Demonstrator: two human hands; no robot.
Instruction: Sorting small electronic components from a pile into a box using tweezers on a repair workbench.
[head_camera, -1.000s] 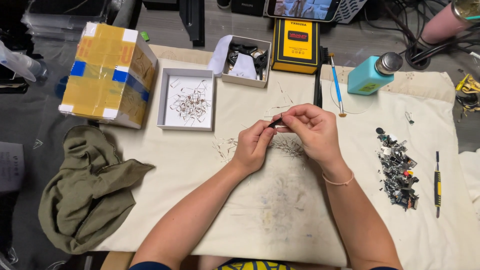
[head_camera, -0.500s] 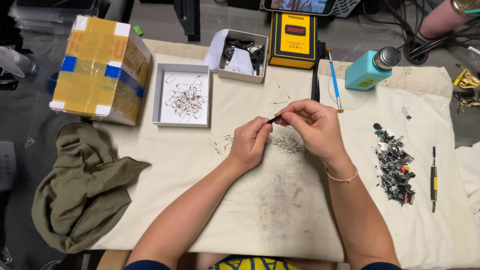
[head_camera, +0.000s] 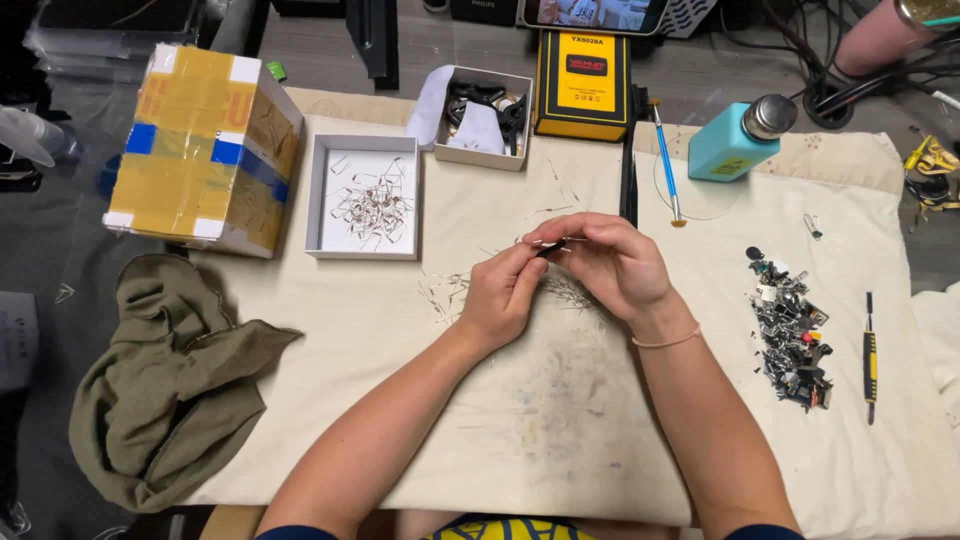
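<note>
While both pinch one thin dark part (head_camera: 551, 247) | left hand (head_camera: 497, 297) | right hand (head_camera: 612, 265) | stained cream cloth (head_camera: 560, 420)

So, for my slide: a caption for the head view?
Both hands pinch a small dark part above scattered wire bits on cloth.

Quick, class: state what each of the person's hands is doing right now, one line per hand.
Left hand: fingers pinched shut on the small dark part held between both hands.
Right hand: fingertips closed on the same small dark part.
</note>
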